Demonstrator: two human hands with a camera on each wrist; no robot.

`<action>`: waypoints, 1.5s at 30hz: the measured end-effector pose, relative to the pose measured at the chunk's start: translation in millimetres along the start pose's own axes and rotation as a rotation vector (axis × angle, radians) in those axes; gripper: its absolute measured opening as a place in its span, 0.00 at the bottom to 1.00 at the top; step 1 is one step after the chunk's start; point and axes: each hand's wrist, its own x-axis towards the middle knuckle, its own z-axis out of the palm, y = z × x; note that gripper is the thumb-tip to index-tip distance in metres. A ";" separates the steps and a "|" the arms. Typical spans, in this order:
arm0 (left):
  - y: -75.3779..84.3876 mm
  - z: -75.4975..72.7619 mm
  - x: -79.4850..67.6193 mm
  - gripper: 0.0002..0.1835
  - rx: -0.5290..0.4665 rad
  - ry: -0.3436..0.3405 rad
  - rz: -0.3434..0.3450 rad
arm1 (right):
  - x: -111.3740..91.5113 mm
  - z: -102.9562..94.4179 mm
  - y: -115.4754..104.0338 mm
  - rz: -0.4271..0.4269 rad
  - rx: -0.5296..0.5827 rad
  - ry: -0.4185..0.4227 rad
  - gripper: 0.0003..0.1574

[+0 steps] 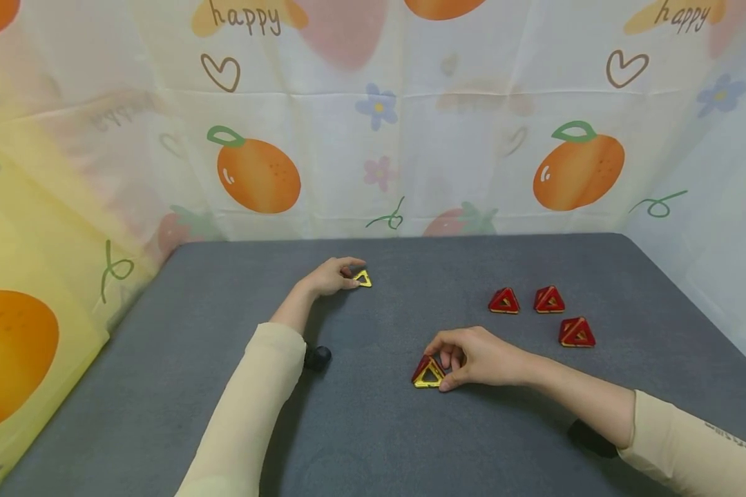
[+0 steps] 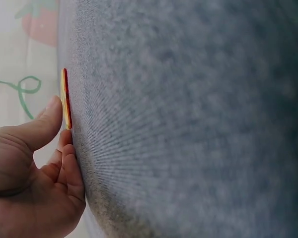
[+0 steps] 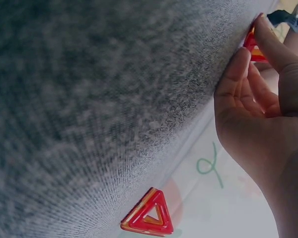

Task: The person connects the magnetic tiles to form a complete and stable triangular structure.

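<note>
Up toward the far middle of the table, my left hand (image 1: 331,276) has thumb and fingertips at a small yellow triangular magnetic tile (image 1: 363,278). In the left wrist view this tile (image 2: 66,99) shows edge-on, yellow with a red side, between the thumb and the curled fingers. Nearer me, my right hand (image 1: 479,355) grips a small pyramid (image 1: 427,373) of magnetic tiles, with a yellow face toward me and a red one at its left. The thumb is at its lower right corner and a finger at its top. My palm hides part of it in the right wrist view.
Three red pyramids stand at the right: a left one (image 1: 504,301), a back one (image 1: 549,299) and a nearer one (image 1: 577,333). They sit on the dark grey table (image 1: 373,442). A fruit-printed cloth (image 1: 460,152) hangs behind its far edge.
</note>
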 end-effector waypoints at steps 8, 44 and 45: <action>0.7 1.0 -1.7 0.28 -0.008 -0.011 0.002 | -0.1 0.1 0.9 -0.004 -0.003 -0.002 0.27; 1.5 5.2 -0.5 0.17 -0.009 0.200 -0.002 | -0.8 0.3 1.0 0.006 0.017 -0.008 0.27; 2.6 4.6 -1.6 0.17 -0.006 0.187 0.012 | -0.8 0.2 0.9 0.006 0.016 -0.008 0.27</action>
